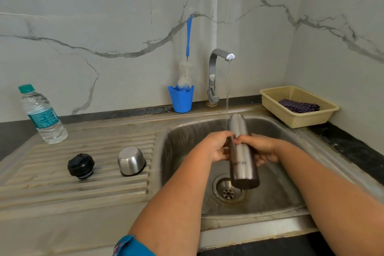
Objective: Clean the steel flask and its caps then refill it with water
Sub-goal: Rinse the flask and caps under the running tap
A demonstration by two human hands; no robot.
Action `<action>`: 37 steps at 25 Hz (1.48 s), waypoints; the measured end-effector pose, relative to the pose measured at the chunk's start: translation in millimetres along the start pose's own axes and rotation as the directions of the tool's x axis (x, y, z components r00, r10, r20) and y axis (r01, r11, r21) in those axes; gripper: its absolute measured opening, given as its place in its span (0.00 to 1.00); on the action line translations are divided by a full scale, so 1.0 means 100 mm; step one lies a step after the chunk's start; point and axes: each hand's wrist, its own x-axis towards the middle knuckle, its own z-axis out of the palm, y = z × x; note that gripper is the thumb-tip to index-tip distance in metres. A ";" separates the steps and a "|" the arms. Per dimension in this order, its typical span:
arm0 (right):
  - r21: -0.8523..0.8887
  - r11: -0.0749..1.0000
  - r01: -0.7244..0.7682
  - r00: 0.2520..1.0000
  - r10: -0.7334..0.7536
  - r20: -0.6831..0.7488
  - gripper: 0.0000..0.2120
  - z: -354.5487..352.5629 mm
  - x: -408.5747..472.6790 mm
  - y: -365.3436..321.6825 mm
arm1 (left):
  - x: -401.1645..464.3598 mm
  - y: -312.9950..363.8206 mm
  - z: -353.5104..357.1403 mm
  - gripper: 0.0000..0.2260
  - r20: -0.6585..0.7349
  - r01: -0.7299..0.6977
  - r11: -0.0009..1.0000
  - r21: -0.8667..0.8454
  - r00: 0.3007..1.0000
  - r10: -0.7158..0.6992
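I hold the steel flask (243,158) over the sink basin (187,131), tilted with its mouth up toward the tap (216,72). My left hand (216,147) grips its left side and my right hand (261,147) grips its right side, both around the middle. A thin stream of water runs from the tap spout down beside the flask's neck. The black inner cap (81,166) and the steel cup cap (131,160), upside down, stand on the ribbed drainboard (52,183) to the left.
A plastic water bottle (42,114) with a green lid stands at the drainboard's far left. A blue cup (181,98) holding a bottle brush (188,52) sits behind the sink. A cream basket (299,106) with a dark cloth sits at the right.
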 end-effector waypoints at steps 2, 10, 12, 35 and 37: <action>-0.201 0.973 0.116 0.978 -0.147 -0.149 0.42 0.13 0.11 -0.04 | 0.05 0.00 -0.04 0.15 -0.067 -0.098 0.993 0.072 0.992 0.103; -0.431 0.863 0.264 0.847 -0.421 -0.325 0.40 0.26 0.26 -0.10 | 0.22 -0.03 -0.09 0.17 -0.179 -0.396 0.899 0.187 0.886 0.427; -0.440 0.852 0.284 0.834 -0.446 -0.324 0.40 0.26 0.26 -0.10 | 0.22 -0.04 -0.08 0.17 -0.195 -0.417 0.890 0.186 0.872 0.449; 0.402 0.830 0.387 0.889 -0.221 -0.400 0.36 -0.03 -0.03 -0.29 | 0.07 0.03 -0.22 0.17 -0.293 -0.306 0.933 0.187 0.890 0.350; 0.559 0.792 0.244 0.967 -0.153 -0.205 0.30 -0.16 -0.15 -0.26 | 0.06 0.05 -0.21 0.16 -0.252 -0.247 0.966 0.072 0.933 0.257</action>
